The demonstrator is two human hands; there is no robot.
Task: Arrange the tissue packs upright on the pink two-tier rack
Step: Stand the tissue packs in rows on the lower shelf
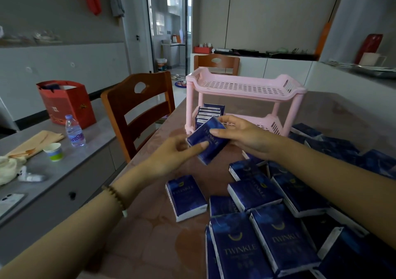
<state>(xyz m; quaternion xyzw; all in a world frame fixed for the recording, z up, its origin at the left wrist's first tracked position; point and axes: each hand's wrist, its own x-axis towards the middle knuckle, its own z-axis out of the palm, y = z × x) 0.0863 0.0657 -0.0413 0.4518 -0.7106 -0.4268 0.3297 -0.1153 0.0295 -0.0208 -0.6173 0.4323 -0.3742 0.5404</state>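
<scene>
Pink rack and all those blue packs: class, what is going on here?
A person's left hand and right hand together hold one tissue pack in front of the pink rack. A row of packs stands upright at the left of its lower tier. Many loose packs lie on the table.

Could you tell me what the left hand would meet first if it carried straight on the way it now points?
Probably the right hand, which holds the far side of the same tissue pack the left hand grips. Behind it stands the pink rack, though depth is unclear.
</scene>
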